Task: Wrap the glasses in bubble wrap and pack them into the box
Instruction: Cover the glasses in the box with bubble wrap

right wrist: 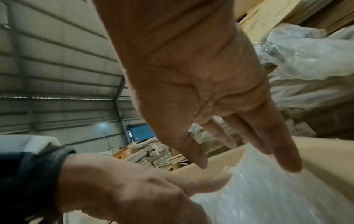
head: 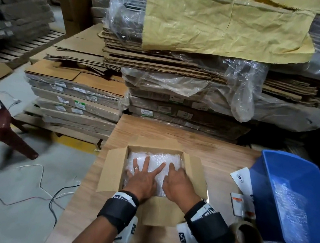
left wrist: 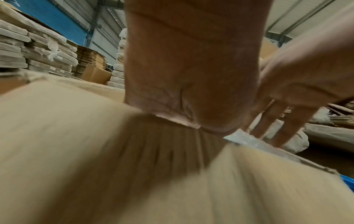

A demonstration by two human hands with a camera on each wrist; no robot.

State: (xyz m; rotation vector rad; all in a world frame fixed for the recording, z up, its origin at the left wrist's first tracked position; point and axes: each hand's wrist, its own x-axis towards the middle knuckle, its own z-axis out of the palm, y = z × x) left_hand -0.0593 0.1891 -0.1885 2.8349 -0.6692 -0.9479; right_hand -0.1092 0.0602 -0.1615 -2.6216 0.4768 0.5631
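The black wrist straps (head: 117,210) are sitting nearest the camera, both forearms reaching forward into the box (head: 112,170). The left hand (head: 143,180) is lying flat, fingers spread, pressing the bubble wrap (head: 157,160) that is filling the box; the glasses are hidden beneath it. The right hand (head: 179,183) is pressing beside it, fingers straight and closer together. Leaning too hard could be cracking glass underneath, and uneven pressure may be shifting the bundles.
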